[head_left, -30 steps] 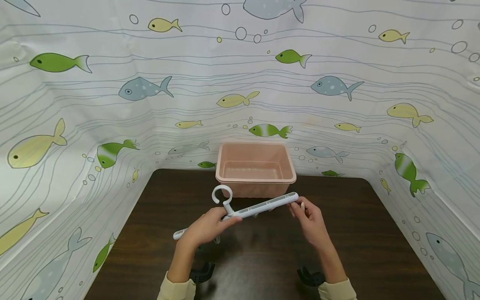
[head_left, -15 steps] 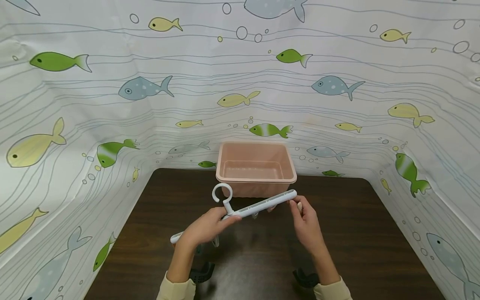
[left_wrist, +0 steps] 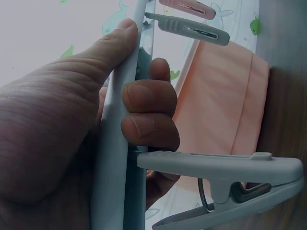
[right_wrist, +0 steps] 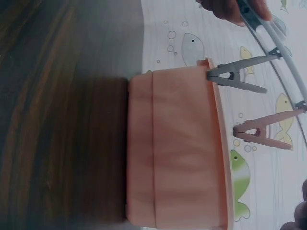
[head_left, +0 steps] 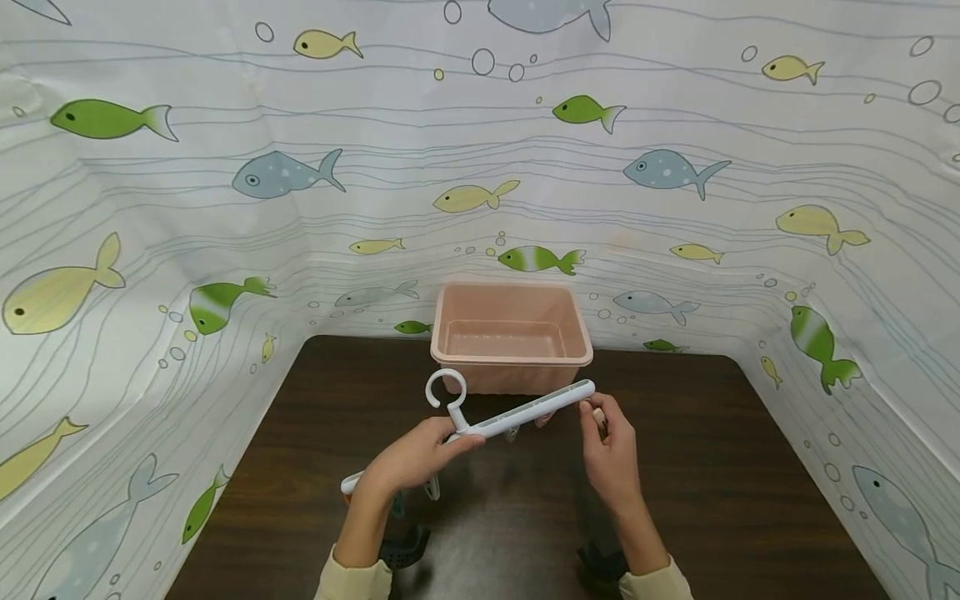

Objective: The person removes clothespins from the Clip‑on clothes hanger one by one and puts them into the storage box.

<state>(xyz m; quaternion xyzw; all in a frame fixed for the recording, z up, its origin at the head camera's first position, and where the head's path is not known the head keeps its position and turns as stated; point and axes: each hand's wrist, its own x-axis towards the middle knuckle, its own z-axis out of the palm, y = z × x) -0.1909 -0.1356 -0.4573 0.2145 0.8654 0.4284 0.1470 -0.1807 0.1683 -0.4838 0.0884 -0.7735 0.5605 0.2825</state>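
Note:
A white clip hanger (head_left: pixel 525 411) with a round hook is held above the table, its right end higher than its left. My left hand (head_left: pixel 412 454) grips the bar beside the hook, thumb along one side and fingers wrapped around the other. Clothespins hang from the bar: a large pale grey clothespin (left_wrist: pixel 225 167) just beside my left fingers, a grey clothespin (right_wrist: pixel 235 74) and a pink clothespin (right_wrist: pixel 264 129) farther along. At the bar's right end my right hand (head_left: pixel 613 446) pinches a beige clothespin (head_left: pixel 599 417), mostly hidden by the fingers.
A pink plastic bin (head_left: pixel 517 377) stands at the back of the dark wooden table (head_left: pixel 705 450), just beyond the hanger. Fish-patterned white sheeting (head_left: pixel 465 125) encloses the table at the back and sides.
The right forearm has swung slightly left while its fingers stay at the bar's end. The hanger has tipped a little, showing more of the clothespins beneath. The left hand keeps its grip.

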